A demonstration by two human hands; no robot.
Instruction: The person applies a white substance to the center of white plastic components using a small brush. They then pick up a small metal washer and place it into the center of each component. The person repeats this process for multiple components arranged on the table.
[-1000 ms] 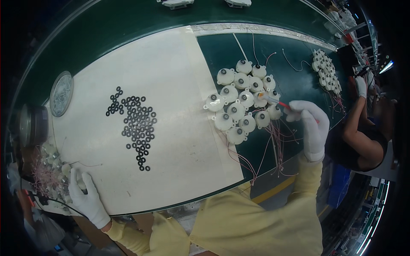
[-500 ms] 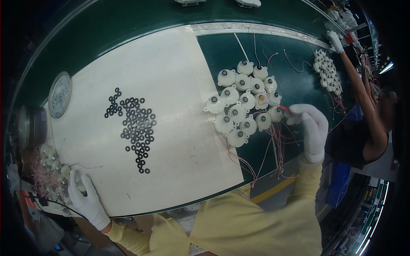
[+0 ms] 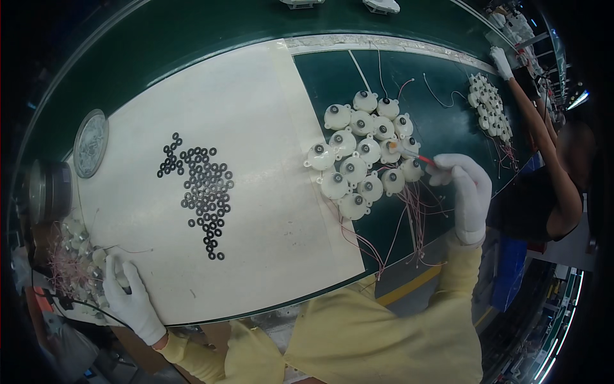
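Observation:
My white-gloved right hand [image 3: 465,185] pinches a thin brush [image 3: 416,155] with a red-tipped handle. Its bristles touch or hover over a round white motor [image 3: 391,152], whose centre they partly hide. Around it sits a cluster of similar motors [image 3: 352,168], each with a dark hub on top, and pink wires [image 3: 419,224] trail toward the table's near edge. At the far left, my gloved left hand [image 3: 131,301] rests by a heap of pale parts with pink wires [image 3: 73,256]. Its thumb and forefinger are spread, and its fingertips touch the heap's edge.
Many black rings [image 3: 208,185] lie on the white sheet [image 3: 275,160]. A clear round dish [image 3: 91,143] and a dark round container [image 3: 50,191] stand at the left. On the right is another motor cluster [image 3: 489,109], with a co-worker's gloved hand [image 3: 503,63] beyond it.
The brush tip has shifted very slightly on the same motor. My hands stay almost in place. The co-worker at the right has moved a little.

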